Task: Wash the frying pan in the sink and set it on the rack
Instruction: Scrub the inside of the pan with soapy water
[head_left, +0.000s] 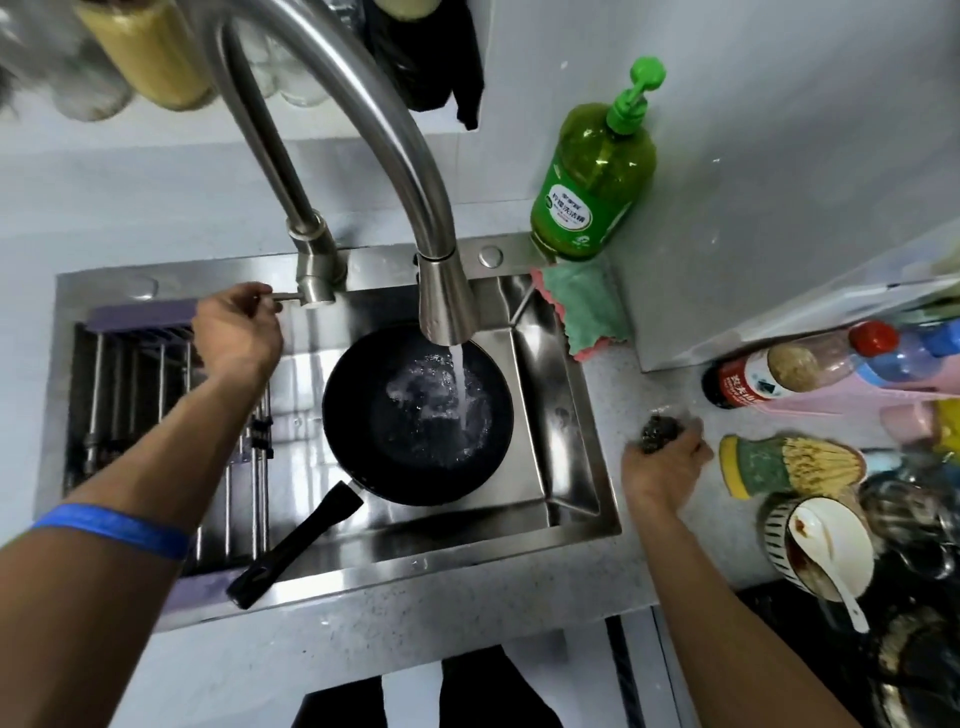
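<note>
The round black frying pan (415, 415) lies in the shiny steel sink (561, 415), its matte straight handle (296, 545) resting over the front rim, and water from the curved brushed-metal faucet (363, 130) falls into it. The rack (156, 389) of thin metal bars sits left of the pan. The left hand (236, 332) pinches the faucet lever (284, 296). The right hand (665, 462) rests on the speckled table (467, 597), fingers curled around a dark wiry scrubber (661, 431).
</note>
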